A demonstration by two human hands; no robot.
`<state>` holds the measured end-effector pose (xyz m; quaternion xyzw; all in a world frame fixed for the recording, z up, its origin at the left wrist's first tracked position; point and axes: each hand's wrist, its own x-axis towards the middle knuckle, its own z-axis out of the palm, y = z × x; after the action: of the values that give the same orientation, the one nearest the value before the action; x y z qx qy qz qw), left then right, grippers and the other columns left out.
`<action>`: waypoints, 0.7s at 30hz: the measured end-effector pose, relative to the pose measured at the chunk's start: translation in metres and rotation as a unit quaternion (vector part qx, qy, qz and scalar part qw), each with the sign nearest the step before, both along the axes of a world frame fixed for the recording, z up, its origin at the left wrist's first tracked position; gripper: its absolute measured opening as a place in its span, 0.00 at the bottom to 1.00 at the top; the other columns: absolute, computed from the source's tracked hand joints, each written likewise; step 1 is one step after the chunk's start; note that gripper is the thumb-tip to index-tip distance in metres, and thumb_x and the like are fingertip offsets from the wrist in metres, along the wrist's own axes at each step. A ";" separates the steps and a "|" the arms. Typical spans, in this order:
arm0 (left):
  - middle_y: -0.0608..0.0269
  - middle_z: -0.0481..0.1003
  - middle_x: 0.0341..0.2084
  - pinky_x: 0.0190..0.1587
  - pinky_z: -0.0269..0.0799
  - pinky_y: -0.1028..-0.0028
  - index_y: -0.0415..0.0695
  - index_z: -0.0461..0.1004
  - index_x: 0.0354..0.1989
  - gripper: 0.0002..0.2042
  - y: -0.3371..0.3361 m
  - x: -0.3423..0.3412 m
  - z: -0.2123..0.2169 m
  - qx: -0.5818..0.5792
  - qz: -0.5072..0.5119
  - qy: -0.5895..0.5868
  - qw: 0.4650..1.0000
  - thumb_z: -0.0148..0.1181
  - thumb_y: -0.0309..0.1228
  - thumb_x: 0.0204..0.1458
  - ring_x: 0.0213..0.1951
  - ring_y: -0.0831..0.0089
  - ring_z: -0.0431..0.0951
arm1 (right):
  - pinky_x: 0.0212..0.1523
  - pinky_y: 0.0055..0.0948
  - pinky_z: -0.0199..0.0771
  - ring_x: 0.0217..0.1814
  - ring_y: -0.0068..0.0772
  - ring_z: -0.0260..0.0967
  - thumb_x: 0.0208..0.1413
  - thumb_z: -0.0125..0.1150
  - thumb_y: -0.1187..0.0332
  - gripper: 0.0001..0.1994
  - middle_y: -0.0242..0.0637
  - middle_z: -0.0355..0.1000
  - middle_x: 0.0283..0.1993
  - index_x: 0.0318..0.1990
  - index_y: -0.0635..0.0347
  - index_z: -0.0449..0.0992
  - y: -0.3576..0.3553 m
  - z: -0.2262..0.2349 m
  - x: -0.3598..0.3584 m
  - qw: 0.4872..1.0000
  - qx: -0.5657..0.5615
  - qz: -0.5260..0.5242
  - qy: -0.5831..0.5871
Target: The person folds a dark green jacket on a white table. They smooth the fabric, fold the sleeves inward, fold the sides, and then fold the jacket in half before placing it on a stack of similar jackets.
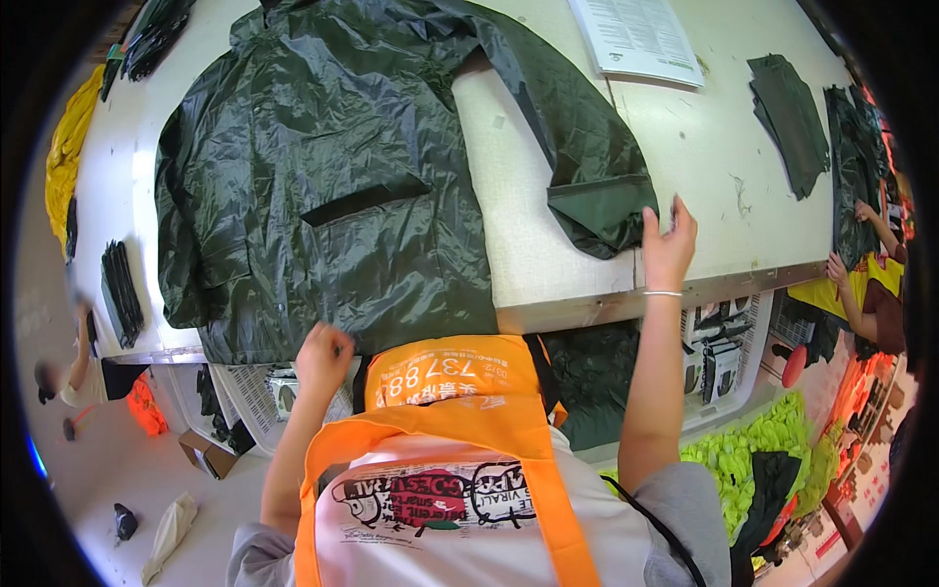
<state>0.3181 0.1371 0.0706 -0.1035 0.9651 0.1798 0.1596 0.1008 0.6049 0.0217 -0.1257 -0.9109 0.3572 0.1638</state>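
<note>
A shiny dark green rain jacket [323,127] lies spread on the white table, its lower hem at the near edge. One sleeve reaches out to the right and bends down to a folded cuff [603,210]. A dark slit, like a pocket opening, crosses the lower body. My left hand [323,362] is closed at the hem, fingers curled; anything inside them is hidden. Just right of the cuff, my right hand [669,245] is open, thumb and fingers apart, thumb close to the cuff's edge. Whether the thumb touches it I cannot tell.
Printed sheets [641,39] lie at the far right of the table, near a stack of dark green pieces [790,122]. Another dark stack [121,293] sits at the left edge. White baskets [729,362] stand under the table. Co-workers' hands [849,249] show at right.
</note>
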 end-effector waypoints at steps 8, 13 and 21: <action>0.55 0.73 0.33 0.39 0.70 0.66 0.39 0.72 0.37 0.16 0.057 -0.050 0.048 0.037 -0.018 0.016 0.999 0.64 0.38 0.45 0.39 0.57 0.74 | 0.29 0.13 0.65 0.27 0.12 0.63 0.48 0.62 0.80 0.10 0.27 0.70 0.30 0.39 0.68 0.74 -0.033 0.029 0.020 0.937 -0.347 0.024 -0.035; 0.52 0.73 0.42 0.48 0.69 0.70 0.39 0.68 0.50 0.23 0.163 -0.116 0.053 0.389 -0.030 0.121 0.913 0.66 0.26 0.43 0.45 0.67 0.74 | 0.24 0.16 0.64 0.23 0.12 0.61 0.47 0.63 0.79 0.09 0.27 0.70 0.28 0.38 0.63 0.75 -0.139 0.113 0.060 0.874 -0.354 0.310 -0.119; 0.64 0.72 0.43 0.51 0.66 0.74 0.35 0.67 0.50 0.17 0.167 -0.108 0.050 0.659 0.128 0.044 0.740 0.56 0.21 0.52 0.46 0.77 0.70 | 0.25 0.12 0.58 0.24 0.11 0.57 0.50 0.63 0.76 0.13 0.26 0.73 0.39 0.44 0.62 0.76 -0.122 0.117 0.039 0.914 -0.302 0.268 -0.051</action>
<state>0.2099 0.3043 0.1207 -0.0866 0.5899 0.7937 0.1205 0.1398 0.4831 0.1386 0.0613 -0.7665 0.6386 -0.0305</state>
